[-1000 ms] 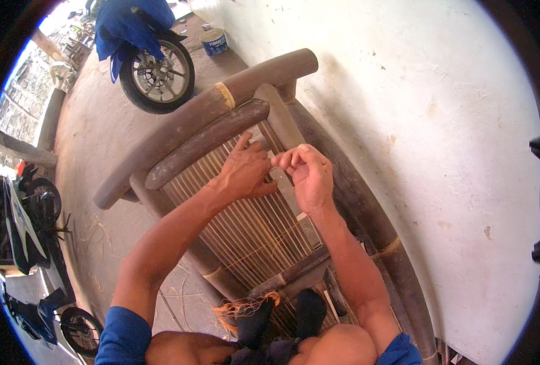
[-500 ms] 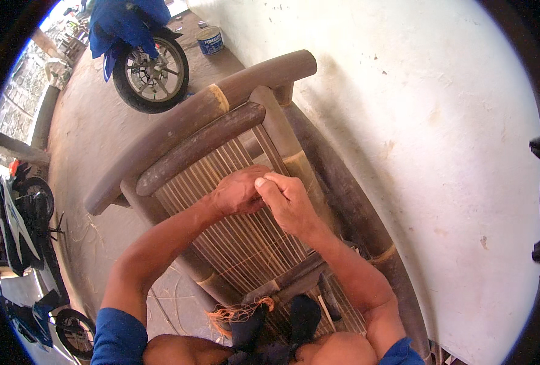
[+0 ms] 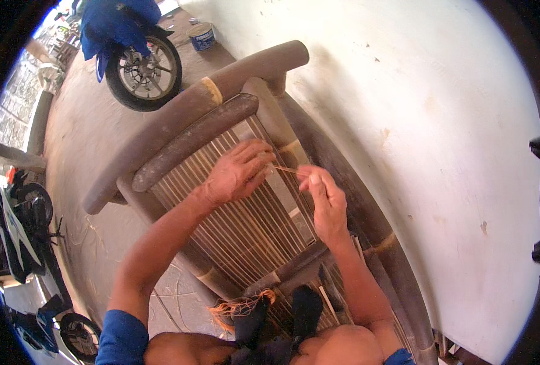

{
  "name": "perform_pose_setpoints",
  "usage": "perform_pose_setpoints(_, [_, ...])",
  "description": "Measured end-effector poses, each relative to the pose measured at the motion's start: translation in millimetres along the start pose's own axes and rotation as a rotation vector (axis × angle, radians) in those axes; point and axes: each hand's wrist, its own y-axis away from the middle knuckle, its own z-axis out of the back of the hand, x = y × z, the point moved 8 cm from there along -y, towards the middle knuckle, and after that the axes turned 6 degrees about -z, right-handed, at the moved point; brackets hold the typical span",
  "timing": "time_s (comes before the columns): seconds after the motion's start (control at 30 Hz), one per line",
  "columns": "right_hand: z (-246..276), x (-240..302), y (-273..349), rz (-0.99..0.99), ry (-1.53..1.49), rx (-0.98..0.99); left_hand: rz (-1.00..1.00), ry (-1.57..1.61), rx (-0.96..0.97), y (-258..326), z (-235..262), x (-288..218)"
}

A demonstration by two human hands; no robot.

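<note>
A thin orange strand (image 3: 286, 170) stretches between my two hands, above the slatted back of a brown bamboo chair (image 3: 200, 125). My left hand (image 3: 238, 171) pinches one end with its fingertips, over the upper part of the slats. To its right, my right hand (image 3: 325, 204) is closed on the other end, near the chair's right post. Between the thin slats (image 3: 239, 225), a wider gap shows below my hands. A loose bundle of orange strands (image 3: 236, 309) lies by my feet at the seat's near left.
My feet in dark socks (image 3: 306, 307) rest on the chair's seat, beside a light thin strip (image 3: 328, 302). A white wall (image 3: 452, 152) runs along the right. Beyond the chair are a motorcycle wheel (image 3: 143, 70) and a blue can (image 3: 202, 38). More motorcycles (image 3: 35, 225) stand at the left.
My hands were together over the slats and have now moved apart, my left hand slightly up and my right hand to the right. The strand between them has come into sight.
</note>
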Motion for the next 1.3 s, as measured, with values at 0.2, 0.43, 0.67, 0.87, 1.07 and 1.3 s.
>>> perform_pose_setpoints(0.2, [6.2, -67.8, 65.5, -0.070, 0.585, 0.022, 0.038, -0.270, 0.159, -4.6, -2.0, 14.6])
perform_pose_setpoints(0.43, [-5.1, -79.9, 73.3, 0.065, 0.650, -0.113, 0.004, -0.304, 0.161, -5.9, -0.1, 14.7])
perform_pose_setpoints(0.67, [3.0, -92.7, 62.9, -0.088, 0.609, -0.038, -0.059, -0.326, 0.107, -22.3, 0.6, 13.1])
perform_pose_setpoints(0.87, [-1.2, -84.1, 67.0, 0.065, 0.505, -0.054, 0.012, -0.321, 0.218, -18.2, -5.2, 19.1])
perform_pose_setpoints(1.07, [5.7, -104.4, 63.6, -0.076, 0.454, -0.017, -0.062, -0.371, 0.225, -14.5, -11.4, 19.6])
perform_pose_setpoints(1.3, [6.8, -63.5, 64.8, -0.200, 0.185, 0.126, -0.071, -0.374, 0.258, -13.3, -15.7, 24.3])
